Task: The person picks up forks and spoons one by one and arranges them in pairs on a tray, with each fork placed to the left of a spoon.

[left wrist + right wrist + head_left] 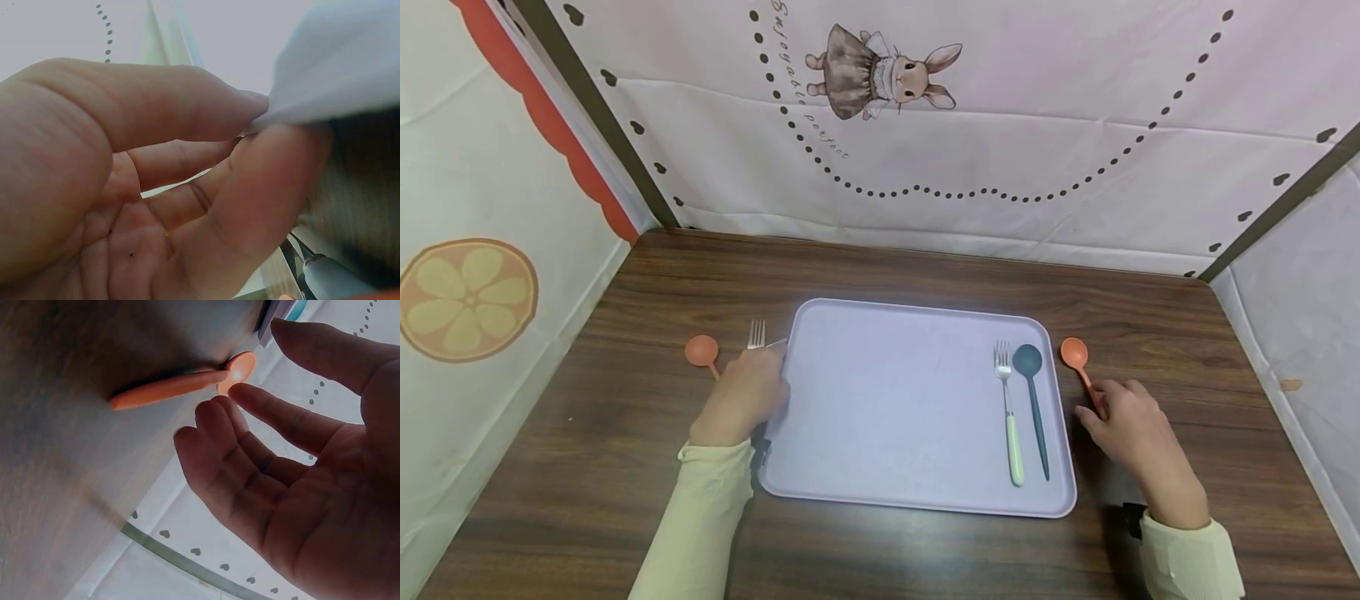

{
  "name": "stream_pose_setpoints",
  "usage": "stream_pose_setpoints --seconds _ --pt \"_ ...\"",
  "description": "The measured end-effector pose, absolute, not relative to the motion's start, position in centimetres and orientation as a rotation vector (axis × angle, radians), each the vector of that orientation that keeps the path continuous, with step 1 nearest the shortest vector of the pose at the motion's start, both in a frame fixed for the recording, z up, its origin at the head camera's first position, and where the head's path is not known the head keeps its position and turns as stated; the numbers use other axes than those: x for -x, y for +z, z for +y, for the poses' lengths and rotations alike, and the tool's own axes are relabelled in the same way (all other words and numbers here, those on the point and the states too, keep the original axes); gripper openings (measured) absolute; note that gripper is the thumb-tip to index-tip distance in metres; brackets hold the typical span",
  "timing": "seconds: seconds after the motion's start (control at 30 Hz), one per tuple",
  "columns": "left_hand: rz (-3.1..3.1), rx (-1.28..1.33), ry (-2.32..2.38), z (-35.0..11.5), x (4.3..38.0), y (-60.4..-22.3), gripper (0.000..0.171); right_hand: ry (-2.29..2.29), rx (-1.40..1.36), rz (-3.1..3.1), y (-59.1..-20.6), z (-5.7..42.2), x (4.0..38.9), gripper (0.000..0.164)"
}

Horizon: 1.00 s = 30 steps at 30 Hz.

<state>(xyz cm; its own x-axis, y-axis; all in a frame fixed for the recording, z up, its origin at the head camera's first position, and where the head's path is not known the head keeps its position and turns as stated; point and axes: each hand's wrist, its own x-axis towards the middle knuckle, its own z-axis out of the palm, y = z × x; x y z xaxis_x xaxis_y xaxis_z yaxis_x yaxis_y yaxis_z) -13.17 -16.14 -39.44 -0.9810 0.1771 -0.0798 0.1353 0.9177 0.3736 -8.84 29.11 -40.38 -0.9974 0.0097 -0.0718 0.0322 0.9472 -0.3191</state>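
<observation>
My left hand [741, 400] pinches the left rim of the pale lilac tray [887, 400]; in the left wrist view the thumb and a finger close on its edge. On the tray's right side lie a fork [1014, 446] with a light green handle and a dark teal spoon [1027, 361]. My right hand [1138, 429] is beside an orange spoon [1074, 353] to the right of the tray. In the right wrist view its fingers are spread and loosely bent around no handle, close to that spoon [162, 389]; whether a fingertip touches it I cannot tell.
Left of the tray lie another orange spoon [702, 351] and a fork [757, 334], both partly hidden by the left hand. A grey-blue handle [334, 278] shows low in the left wrist view. White printed cloth walls [1030, 125] enclose the brown wooden table [925, 554].
</observation>
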Motion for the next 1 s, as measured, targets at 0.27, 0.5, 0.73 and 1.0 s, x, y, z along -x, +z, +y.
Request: stream_pose_setpoints --seconds 0.27,0.5,0.73,1.0 --pt "2.967 -0.248 0.575 -16.15 13.14 -39.46 0.027 -0.46 -0.086 2.952 -40.67 29.45 8.73 0.048" --pt "2.965 -0.249 0.579 -16.18 13.15 -39.36 0.025 -0.431 -0.122 2.886 -40.64 29.63 8.75 0.049" --pt "2.968 -0.239 0.547 -16.21 13.19 -39.31 0.023 -0.434 -0.116 2.846 -40.67 29.64 8.98 0.053" --pt "2.968 -0.244 0.549 -16.2 13.17 -39.49 0.025 -0.458 -0.123 2.816 -40.58 29.67 8.77 0.052"
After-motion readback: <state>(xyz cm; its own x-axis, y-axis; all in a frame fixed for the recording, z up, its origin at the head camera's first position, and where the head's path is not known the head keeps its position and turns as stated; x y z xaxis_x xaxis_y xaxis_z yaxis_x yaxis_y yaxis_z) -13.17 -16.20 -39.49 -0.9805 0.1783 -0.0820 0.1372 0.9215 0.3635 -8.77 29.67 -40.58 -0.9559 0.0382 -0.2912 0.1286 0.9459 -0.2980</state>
